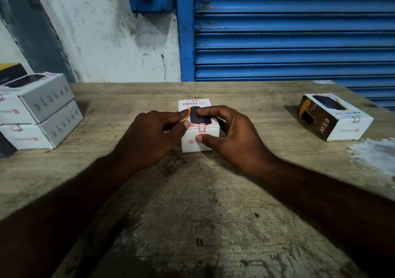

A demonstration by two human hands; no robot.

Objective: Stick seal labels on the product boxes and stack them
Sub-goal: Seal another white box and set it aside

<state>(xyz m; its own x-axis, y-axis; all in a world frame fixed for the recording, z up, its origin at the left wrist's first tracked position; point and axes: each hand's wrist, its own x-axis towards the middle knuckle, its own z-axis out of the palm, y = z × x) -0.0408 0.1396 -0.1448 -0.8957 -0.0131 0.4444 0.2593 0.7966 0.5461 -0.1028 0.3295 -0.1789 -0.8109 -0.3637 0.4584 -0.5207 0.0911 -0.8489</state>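
At the middle of the bench (pixel 267 98), our left grip (pixel 156 132) and right grip (pixel 230 136) both pinched the product box (pixel 193 104), its long axis pointing away from us and a seal label (pixel 201 127) over its near edge. The stack (pixel 40 111) sat at the left edge, nearer our left grip.

Centre box (pixel 192 145): white carton printed "HALLEY 20K", lying flat at mid-bench, lid closed, held between the left hand (pixel 154 134) and right hand (pixel 230 136). A red-outlined seal label (pixel 201 127) is folded over its near top edge; the right thumb presses the front face just below it. Left stack: two matching white boxes, the upper box (pixel 42 98) set squarely on the lower box (pixel 53 132), at the bench's left edge. Right box (pixel 333 117): lies alone near the right edge, turned at an angle, dark side marked "65W" showing, a label (pixel 355 119) across its end seam.
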